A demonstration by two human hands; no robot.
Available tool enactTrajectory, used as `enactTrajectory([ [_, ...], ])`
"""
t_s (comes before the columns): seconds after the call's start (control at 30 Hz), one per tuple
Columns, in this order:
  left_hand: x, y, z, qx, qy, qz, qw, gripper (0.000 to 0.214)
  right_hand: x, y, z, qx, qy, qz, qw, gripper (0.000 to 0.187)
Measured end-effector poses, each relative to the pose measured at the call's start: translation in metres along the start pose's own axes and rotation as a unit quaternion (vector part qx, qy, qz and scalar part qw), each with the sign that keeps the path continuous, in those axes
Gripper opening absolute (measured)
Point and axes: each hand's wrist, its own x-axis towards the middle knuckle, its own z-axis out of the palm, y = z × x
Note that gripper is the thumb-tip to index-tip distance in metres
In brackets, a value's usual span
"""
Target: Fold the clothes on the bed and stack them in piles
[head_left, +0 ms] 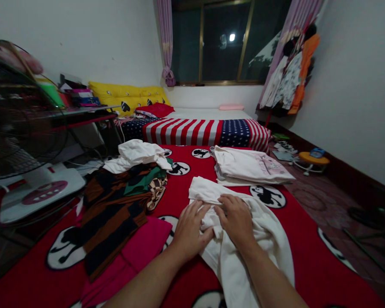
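Observation:
A white garment [271, 235] lies partly bunched on the red blanket in front of me; its exact kind is unclear. My left hand [191, 229] rests on its left edge, fingers stretched forward and thumb apart. Beside it, my right hand [239, 218] lies on the upper middle of the cloth, fingers bent slightly and thumb apart. A small crumpled fold shows between the two hands. Beyond them sits a folded pale garment stack [247, 164] with a print. To the left is a pile with a brown-and-black striped garment [115, 224], a white cloth [139, 154] and a magenta cloth [131, 256].
The red blanket [304, 256] has black-and-white round figures. A fan base [41, 192] stands at the left, near a cluttered table. Behind is a bed with a stars-and-stripes cover [186, 132]. Clothes [290, 81] hang at right above a small orange stool [312, 158].

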Motion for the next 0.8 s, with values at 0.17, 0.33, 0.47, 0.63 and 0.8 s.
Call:
enactTrajectory([
  [0.17,-0.001,-0.003,0.001,-0.012,0.012,0.014,1.0,0.06,0.0,0.0,-0.002,0.002,-0.003,0.004,1.0,0.018],
  [0.33,-0.003,-0.01,0.006,-0.057,0.05,0.034,0.997,0.054,-0.002,0.0,0.0,0.005,-0.011,0.005,1.0,0.02],
  [0.47,-0.004,-0.012,0.005,-0.111,0.098,0.052,0.988,0.03,0.002,0.001,-0.004,0.052,-0.024,0.01,0.998,0.022],
  [0.63,-0.007,-0.005,-0.008,-0.175,0.133,0.081,0.972,0.016,0.018,0.018,-0.038,0.293,-0.048,0.106,0.949,0.032],
  [0.8,-0.009,0.001,-0.017,-0.25,0.125,0.062,0.958,0.02,0.023,0.048,-0.078,0.129,-0.026,0.127,0.983,0.036],
])
